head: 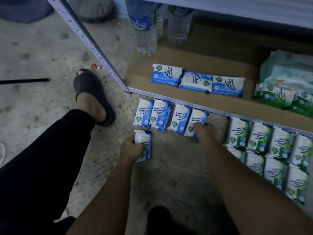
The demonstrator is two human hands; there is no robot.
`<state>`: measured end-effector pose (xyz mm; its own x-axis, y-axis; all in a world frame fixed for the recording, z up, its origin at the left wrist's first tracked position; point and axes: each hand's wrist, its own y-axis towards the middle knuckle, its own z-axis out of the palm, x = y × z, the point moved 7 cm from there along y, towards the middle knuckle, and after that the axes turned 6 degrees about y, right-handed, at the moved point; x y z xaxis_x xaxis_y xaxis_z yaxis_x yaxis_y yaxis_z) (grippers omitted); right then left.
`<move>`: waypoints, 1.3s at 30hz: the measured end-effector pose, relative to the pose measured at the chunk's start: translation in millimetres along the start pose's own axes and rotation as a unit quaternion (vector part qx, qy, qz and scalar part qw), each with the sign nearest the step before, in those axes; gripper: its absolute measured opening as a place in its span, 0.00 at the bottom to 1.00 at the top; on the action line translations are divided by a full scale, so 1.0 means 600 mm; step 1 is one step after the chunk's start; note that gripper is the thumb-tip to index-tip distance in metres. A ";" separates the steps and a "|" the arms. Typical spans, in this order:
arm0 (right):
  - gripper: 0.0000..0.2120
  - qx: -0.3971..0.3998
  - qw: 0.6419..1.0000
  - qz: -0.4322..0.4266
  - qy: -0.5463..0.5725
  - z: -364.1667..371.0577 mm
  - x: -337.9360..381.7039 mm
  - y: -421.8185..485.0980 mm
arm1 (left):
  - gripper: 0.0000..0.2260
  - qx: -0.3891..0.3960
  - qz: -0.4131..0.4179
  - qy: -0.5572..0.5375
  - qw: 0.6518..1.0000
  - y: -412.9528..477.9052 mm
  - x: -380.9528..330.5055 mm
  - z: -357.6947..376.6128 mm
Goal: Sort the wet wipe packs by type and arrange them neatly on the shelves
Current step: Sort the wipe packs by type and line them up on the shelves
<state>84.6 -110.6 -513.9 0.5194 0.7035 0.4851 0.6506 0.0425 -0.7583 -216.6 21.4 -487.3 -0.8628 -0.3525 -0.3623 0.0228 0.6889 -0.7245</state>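
1. The left hand [131, 149], at centre frame, grips one blue pack [146, 141] with its fingers curled round the lower half. Keep that hold firm but light so the soft wrapper does not crumple.
2. The right hand [205, 133] lies over the lower end of the rightmost floor pack [197, 120]. Whether its fingers have closed round it cannot be told. Get a full pinch across the pack's width before lifting.
3. The remaining blue floor packs [159, 114] lie just below the shelf edge [186, 102], some overlapping. Lift straight up so the neighbours are not dragged.
4. The blue shelf row [196, 81], three packs lying sideways, sits at upper centre. The new packs probably belong there, placed flat with labels turned the same way and edges touching.
5. Fill the bare shelf space left of that row or in front of it, clear of the water bottles [145, 31].
6. Keep blue apart from the green shelf stack [284, 92] at right; the green floor packs [271, 150] wait at lower right.
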 end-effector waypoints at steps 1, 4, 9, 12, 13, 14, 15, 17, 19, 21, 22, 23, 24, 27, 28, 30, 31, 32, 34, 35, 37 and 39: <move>0.13 0.006 1.000 0.003 0.007 0.003 0.001 -0.002 | 0.18 0.006 0.003 0.001 1.000 0.001 0.003 0.003; 0.13 0.013 1.000 -0.009 0.003 0.011 0.004 -0.007 | 0.19 0.027 0.003 -0.013 1.000 -0.007 0.006 0.011; 0.17 0.015 1.000 -0.018 -0.014 -0.014 -0.001 -0.044 | 0.19 0.060 0.011 -0.023 0.998 -0.031 -0.002 0.015; 0.14 0.025 0.999 -0.022 -0.022 -0.046 -0.014 -0.078 | 0.17 0.081 0.028 -0.016 0.996 -0.055 -0.023 0.009; 0.14 0.028 0.999 -0.026 -0.014 -0.058 -0.017 -0.090 | 0.17 0.087 0.038 -0.012 0.995 -0.065 -0.033 0.006; 0.13 0.031 0.999 -0.034 -0.004 -0.067 -0.019 -0.100 | 0.16 0.095 0.046 -0.009 0.994 -0.076 -0.042 0.004; 0.13 0.035 0.999 -0.039 0.001 -0.078 -0.019 -0.117 | 0.17 0.102 0.055 -0.012 0.993 -0.086 -0.052 0.002; 0.14 0.042 0.998 -0.051 0.018 -0.098 -0.015 -0.151 | 0.18 0.113 0.074 -0.032 0.990 -0.108 -0.070 -0.005; 0.16 0.051 0.996 -0.069 0.038 -0.117 -0.005 -0.185 | 0.18 0.124 0.100 -0.062 0.985 -0.130 -0.094 -0.017; 0.16 0.058 0.991 -0.098 0.067 -0.134 0.013 -0.220 | 0.17 0.130 0.131 -0.098 0.978 -0.168 -0.132 -0.036; 0.15 0.062 0.987 -0.115 0.088 -0.144 0.025 -0.242 | 0.17 0.125 0.147 -0.116 0.974 -0.193 -0.154 -0.050; 0.16 0.069 0.984 -0.128 0.105 -0.153 0.037 -0.265 | 0.18 0.122 0.165 -0.138 0.969 -0.219 -0.174 -0.064; 0.17 0.075 0.980 -0.141 0.122 -0.163 0.049 -0.286 | 0.19 0.124 0.178 -0.157 0.964 -0.242 -0.192 -0.076; 0.27 0.095 0.965 -0.180 0.165 -0.193 0.088 -0.354 | 0.22 0.117 0.225 -0.198 0.947 -0.308 -0.234 -0.117; 0.29 0.102 0.958 -0.194 0.186 -0.204 0.101 -0.375 | 0.25 0.111 0.240 -0.208 0.942 -0.329 -0.245 -0.133; 0.28 0.120 0.942 -0.217 0.226 -0.230 0.127 -0.424 | 0.29 0.095 0.269 -0.226 0.931 -0.364 -0.266 -0.163; 0.28 0.130 0.934 -0.227 0.242 -0.242 0.140 -0.447 | 0.29 0.088 0.285 -0.229 0.927 -0.382 -0.276 -0.178; 0.27 0.136 0.927 -0.238 0.257 -0.254 0.153 -0.469 | 0.30 0.080 0.297 -0.223 0.925 -0.395 -0.284 -0.191; 0.24 0.144 0.915 -0.265 0.268 -0.279 0.179 -0.508 | 0.31 0.069 0.321 -0.215 0.920 -0.423 -0.301 -0.215; 0.22 0.145 0.909 -0.281 0.270 -0.290 0.193 -0.524 | 0.31 0.066 0.336 -0.213 0.915 -0.436 -0.310 -0.228; 0.22 0.143 0.896 -0.319 0.273 -0.314 0.226 -0.556 | 0.30 0.062 0.365 -0.203 0.906 -0.461 -0.333 -0.250; 0.22 0.146 0.885 -0.353 0.268 -0.331 0.261 -0.583 | 0.30 0.057 0.386 -0.197 0.899 -0.480 -0.362 -0.271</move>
<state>48.6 -156.0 -86.2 0.2786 -0.0049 0.9604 0.7878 0.5731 -0.2256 -117.7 2.5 -104.4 -0.3224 -0.0095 -0.9466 0.6095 0.7630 -0.2152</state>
